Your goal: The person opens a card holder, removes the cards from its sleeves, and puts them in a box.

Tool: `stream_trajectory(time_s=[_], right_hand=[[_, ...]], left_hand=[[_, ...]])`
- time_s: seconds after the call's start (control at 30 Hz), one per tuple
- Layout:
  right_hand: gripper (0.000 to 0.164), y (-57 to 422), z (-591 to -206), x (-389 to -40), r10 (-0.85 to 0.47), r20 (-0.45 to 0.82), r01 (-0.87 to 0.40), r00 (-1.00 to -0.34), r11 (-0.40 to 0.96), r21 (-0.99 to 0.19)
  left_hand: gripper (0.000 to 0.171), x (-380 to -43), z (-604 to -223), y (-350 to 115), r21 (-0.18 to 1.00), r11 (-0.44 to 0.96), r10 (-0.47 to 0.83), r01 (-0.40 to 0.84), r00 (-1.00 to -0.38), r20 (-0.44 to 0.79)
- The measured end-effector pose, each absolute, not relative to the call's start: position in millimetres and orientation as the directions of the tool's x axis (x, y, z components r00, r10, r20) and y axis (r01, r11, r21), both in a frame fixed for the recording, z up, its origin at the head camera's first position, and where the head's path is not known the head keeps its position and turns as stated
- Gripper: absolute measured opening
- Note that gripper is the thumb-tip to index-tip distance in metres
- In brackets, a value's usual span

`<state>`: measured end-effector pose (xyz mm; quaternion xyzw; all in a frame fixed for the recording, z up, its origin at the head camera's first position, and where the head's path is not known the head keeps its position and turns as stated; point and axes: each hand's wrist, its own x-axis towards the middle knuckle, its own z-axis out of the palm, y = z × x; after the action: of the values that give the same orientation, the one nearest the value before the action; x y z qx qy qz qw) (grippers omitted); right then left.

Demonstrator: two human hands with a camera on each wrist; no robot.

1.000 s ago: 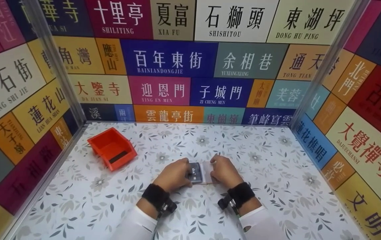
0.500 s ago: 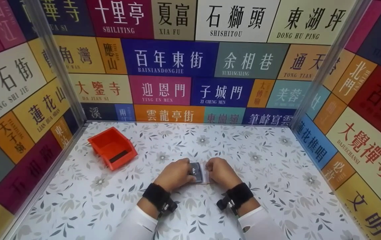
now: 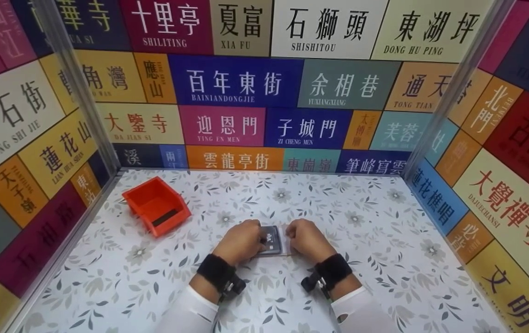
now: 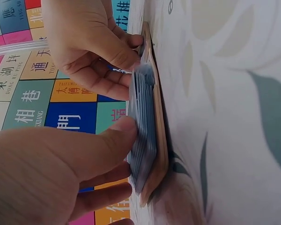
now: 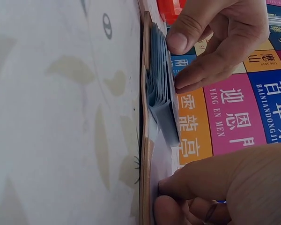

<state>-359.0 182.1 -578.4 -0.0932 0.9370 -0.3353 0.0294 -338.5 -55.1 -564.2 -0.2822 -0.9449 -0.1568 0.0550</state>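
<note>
1. Head view: a small booklet (image 3: 271,240) lies flat on the patterned table (image 3: 246,300), between both hands and to the near right of a red bin (image 3: 172,225). Its top is dark grey with small white marks, and a clear strip (image 3: 285,237) runs along its right side. The left hand (image 3: 239,240) covers its left end; the right hand (image 3: 310,240), fingers curled, is at the strip.
2. Left wrist view: thin blue-grey leaves (image 4: 143,126) are stacked on a tan backing (image 4: 162,154). The left thumb touches the top leaf; its fingers are bent near the left end.
3. Right wrist view: the leaves stand slightly fanned. The left thumb and forefinger, a modest gap between them, touch the top; whether they pinch I cannot tell. The right thumb and fingers, nearly together, pinch the booklet's right end.
</note>
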Motion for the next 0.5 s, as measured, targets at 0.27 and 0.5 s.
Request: stream_trajectory(time_s=[0.27,0.5], right_hand=[[0.028,182.8,-578.1,-359.0,-0.186,-0.009,-0.137,-0.983,0.757,-0.639],[0.028,181.6,-577.7,-360.5,-0.191,-0.049,-0.117,-0.980,0.762,-0.637]], left_hand=[[0.015,-338.3,-566.8,-51.9,0.266,0.786,0.522,0.558,-0.830,0.196],[0.015,-338.7,-568.6,-52.5,0.282,0.781,0.525,0.557,-0.831,0.185]])
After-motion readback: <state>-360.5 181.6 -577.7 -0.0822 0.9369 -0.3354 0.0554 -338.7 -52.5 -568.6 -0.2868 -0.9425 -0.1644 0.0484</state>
